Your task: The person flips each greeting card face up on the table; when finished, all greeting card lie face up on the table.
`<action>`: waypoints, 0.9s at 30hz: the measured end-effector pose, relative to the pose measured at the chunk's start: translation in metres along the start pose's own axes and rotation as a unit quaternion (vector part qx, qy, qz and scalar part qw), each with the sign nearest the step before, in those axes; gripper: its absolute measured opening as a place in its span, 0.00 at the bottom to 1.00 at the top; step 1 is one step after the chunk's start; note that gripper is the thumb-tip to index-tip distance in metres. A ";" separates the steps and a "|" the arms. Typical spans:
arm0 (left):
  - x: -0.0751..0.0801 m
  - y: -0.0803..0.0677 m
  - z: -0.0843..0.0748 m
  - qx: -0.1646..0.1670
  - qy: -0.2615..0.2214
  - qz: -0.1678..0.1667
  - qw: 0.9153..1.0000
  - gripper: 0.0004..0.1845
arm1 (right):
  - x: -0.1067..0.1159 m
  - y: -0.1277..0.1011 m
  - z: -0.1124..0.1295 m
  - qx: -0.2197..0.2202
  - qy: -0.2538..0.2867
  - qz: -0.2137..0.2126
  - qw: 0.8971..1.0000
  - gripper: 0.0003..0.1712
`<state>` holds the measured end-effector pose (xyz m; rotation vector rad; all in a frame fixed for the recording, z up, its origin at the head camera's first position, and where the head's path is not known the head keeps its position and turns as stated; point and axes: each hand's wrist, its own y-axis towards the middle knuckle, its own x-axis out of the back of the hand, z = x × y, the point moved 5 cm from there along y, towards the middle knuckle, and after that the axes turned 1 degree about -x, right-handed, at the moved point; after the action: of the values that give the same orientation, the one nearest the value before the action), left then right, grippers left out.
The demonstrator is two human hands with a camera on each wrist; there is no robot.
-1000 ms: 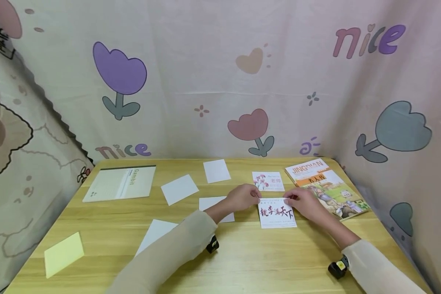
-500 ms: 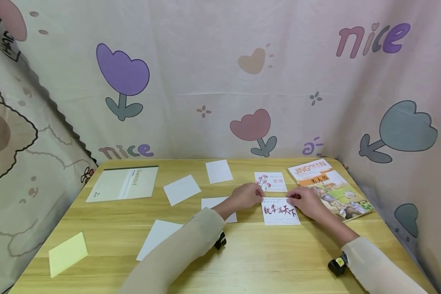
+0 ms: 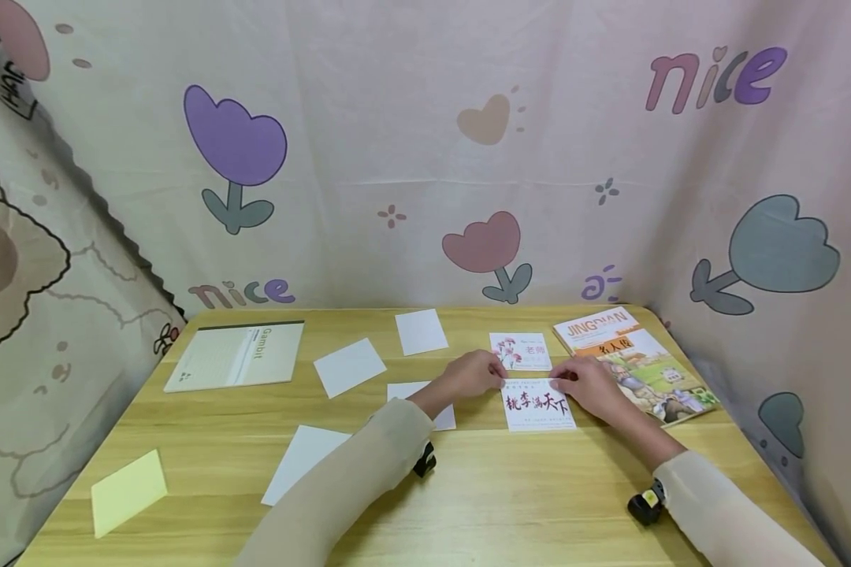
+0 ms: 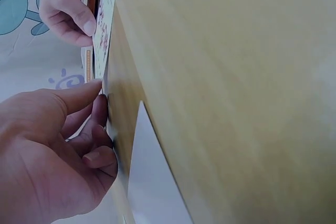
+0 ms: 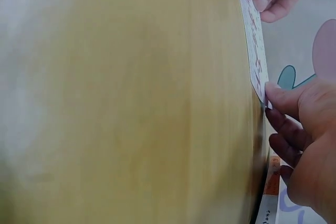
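Observation:
A square white card with red Chinese writing (image 3: 538,411) lies in front of a card with pink flowers (image 3: 521,352), a narrow strip of wood between them. My left hand (image 3: 473,375) pinches the far left corner of the written card between thumb and finger. At its far right corner, my right hand (image 3: 590,384) pinches it the same way. The left wrist view shows the card (image 4: 105,30) almost edge-on, with the left thumb on its corner. In the right wrist view the right thumb (image 5: 281,98) presses on the card's other corner.
Several blank white cards, one of them here (image 3: 421,331), lie left of the hands. The left forearm partly covers two. A pale notebook (image 3: 234,356) is at the far left, a yellow sheet (image 3: 128,494) nearer. Illustrated books (image 3: 638,366) lie beside the right hand. A printed curtain (image 3: 369,142) hangs behind.
Both hands have slid the written card slightly away from the body, narrowing the gap to the flower card. Their grip on its corners stays the same. The head view has shifted a little.

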<state>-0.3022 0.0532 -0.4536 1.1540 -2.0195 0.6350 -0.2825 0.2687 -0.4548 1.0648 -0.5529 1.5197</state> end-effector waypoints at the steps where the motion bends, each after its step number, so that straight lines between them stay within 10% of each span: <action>1: 0.000 0.001 0.000 -0.002 0.005 0.000 1.000 0.02 | 0.000 0.000 0.000 0.000 -0.002 0.000 1.000 0.06; 19: 0.003 0.001 0.003 -0.013 0.015 -0.004 1.000 0.02 | -0.002 0.004 0.001 0.000 -0.006 -0.012 1.000 0.04; 27: 0.033 -0.018 0.006 -0.017 -0.019 -0.007 1.000 0.03 | 0.007 0.006 0.025 -0.015 0.045 -0.017 0.999 0.05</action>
<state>-0.2996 0.0231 -0.4299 1.1677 -2.0441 0.5726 -0.2794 0.2507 -0.4355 0.9727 -0.4926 1.5174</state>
